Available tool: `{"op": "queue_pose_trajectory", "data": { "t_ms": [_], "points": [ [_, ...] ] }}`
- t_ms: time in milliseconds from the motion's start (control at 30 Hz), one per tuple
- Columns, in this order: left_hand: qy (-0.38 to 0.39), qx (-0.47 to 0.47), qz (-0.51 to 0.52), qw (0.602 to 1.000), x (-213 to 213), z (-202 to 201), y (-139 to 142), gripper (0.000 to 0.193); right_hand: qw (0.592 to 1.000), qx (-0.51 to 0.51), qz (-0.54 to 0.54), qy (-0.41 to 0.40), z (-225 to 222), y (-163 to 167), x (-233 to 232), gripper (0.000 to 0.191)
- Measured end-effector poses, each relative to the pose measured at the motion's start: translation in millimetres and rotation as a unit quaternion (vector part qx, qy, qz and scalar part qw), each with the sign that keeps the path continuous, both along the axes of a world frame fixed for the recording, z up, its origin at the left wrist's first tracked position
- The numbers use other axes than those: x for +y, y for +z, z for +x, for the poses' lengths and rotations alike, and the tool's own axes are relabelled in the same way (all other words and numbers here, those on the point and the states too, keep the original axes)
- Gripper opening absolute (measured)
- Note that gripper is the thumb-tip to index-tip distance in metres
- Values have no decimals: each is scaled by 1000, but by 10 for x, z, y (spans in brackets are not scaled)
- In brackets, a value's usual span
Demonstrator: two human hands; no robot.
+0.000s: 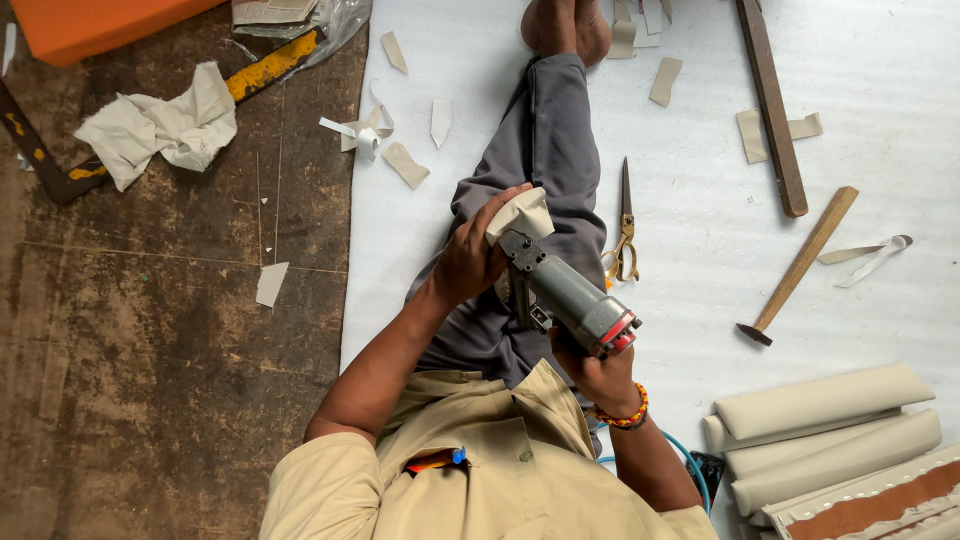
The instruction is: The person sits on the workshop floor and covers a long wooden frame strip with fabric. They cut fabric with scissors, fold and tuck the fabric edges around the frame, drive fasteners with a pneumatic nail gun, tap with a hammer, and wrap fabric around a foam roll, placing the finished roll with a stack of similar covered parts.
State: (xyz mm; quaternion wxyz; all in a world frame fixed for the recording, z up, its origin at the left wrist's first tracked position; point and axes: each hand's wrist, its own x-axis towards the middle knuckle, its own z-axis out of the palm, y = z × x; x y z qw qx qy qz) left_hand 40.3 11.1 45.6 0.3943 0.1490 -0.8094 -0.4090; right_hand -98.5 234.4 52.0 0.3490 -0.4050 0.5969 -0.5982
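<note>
Over lap: left hand (468, 262) clamped on beige padded piece (522, 212); right hand (592, 372) wrapped around grey staple gun (566, 292).

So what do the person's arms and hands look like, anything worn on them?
Both hands are bare, no gloves. The left hand has nothing on its wrist, and its forearm is uncovered up to a short beige shirt sleeve. The right hand has a beaded bracelet in orange, red and yellow at the wrist. Its forearm is uncovered too.
</note>
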Motion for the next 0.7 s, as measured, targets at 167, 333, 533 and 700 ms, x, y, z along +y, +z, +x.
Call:
{"op": "queue_pose_trajectory", "data": {
  "t_ms": [167, 333, 533, 700],
  "points": [
    [-7, 4, 3, 1000, -3, -13, -13, 59, 991, 135, 1, 11, -11, 173, -70, 31],
    [-11, 13, -13, 1000, -20, -11, -22, 58, 988, 151, 0, 18, 23, 216, -109, 29],
    [-21, 14, 13, 1000, -32, 7, -38, 57, 998, 45, -36, 35, 27, 160, -125, 33],
    [-29, 41, 25, 998, -56, -8, -74, 57, 997, 79, 10, 12, 41, 105, -133, 30]
  ]
}}
